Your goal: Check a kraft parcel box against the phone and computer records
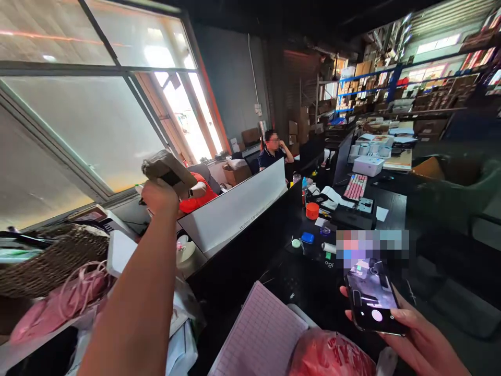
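My left hand (159, 196) is raised on an outstretched arm, its fingers closed around a small brown box (180, 172); part of the grip is hidden behind the box. At the lower right my right hand (410, 326) holds a smartphone (373, 295), thumb near the bottom of the lit screen. A camera view with a round white button shows on that screen. Beneath the phone lies a dark desk. A red plastic bag (332, 355) and an open lined notebook (258, 334) lie left of my right hand.
A white partition (238, 203) runs between desks. Behind it sit a person in red (205, 193) and a person in dark clothing (270, 154). A wicker basket (50, 261) and pink bag (62, 308) are at left. A pink keyboard (355, 187) and white box (368, 165) stand right.
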A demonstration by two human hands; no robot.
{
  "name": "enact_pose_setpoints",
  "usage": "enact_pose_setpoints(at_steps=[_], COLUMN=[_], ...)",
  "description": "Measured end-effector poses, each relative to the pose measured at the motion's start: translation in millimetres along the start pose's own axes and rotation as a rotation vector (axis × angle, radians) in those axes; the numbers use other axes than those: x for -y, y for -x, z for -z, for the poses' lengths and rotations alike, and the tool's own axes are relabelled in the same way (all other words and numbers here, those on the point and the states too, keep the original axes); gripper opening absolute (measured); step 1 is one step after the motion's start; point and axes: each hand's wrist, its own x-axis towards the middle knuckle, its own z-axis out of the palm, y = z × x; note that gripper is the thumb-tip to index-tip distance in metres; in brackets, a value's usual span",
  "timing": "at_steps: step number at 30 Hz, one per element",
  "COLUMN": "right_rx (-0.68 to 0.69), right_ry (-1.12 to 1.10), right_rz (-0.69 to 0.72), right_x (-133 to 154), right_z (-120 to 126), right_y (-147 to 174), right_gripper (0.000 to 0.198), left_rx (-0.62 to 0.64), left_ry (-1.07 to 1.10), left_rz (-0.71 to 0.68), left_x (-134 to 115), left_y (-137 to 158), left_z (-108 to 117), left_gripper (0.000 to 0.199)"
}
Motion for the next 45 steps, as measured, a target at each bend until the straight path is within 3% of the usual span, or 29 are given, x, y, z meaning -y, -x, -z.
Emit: enact_pose_setpoints(at_steps=[3,6,9,13,15,17,21,25,29,34,39,45], right_rx=[0.117,0.201,0.309,0.414,0.461,0.537,0.769,0.999,1.1,1.234,1.315,1.373], right_ry=[-0.179,-0.226,-0.188,-0.068,-0.008,0.021,-0.009,-0.008,0.005,0.028,0.013,0.068], right_rz=[-0.012,0.04,0.052,-0.002,-0.057,-0.132,-0.36,-0.659,-0.909,-1.131,-1.253,-1.316], right_x=[26.0,46.7,56.6,53.5,46.8,37.5,11.5,-23.5,-53.9,-72.3,-82.8,-80.6], right_z=[-42.5,-80.0,-105.8,-123.4,-126.5,-127.2,-128.6,-138.3,-148.8,-142.8,-121.0,-110.0], right_y=[10.9,45.1,92.5,160.7,192.8,221.3,262.6,288.4,312.5,351.3,393.0,418.6], right_gripper=[0.065,0.064,0.066,0.074,0.075,0.075,0.075,0.072,0.081,0.095,0.095,0.09], left_rx=[-0.13,-0.169,-0.172,-0.176,-0.089,0.075,0.335,0.386,0.277,0.181,0.059,0.009], left_ry=[0.088,0.184,0.264,0.333,0.333,0.319,0.219,0.03,-0.094,-0.121,-0.089,-0.024], left_rz=[-0.093,-0.234,-0.314,-0.271,-0.256,-0.227,-0.03,0.145,0.324,0.504,0.544,0.574], left_x=[-10.0,-1.7,30.2,94.3,129.1,164.5,226.5,250.0,235.5,212.8,211.7,226.4], left_y=[27.8,77.5,148.0,260.4,315.9,368.9,474.6,579.7,664.4,732.7,773.4,787.4], left_z=[43.8,91.1,133.5,190.2,222.4,256.7,326.2,381.8,406.6,419.5,440.8,466.6], left_gripper=[0.047,0.038,0.028,0.037,0.036,0.037,0.044,0.049,0.052,0.05,0.045,0.036])
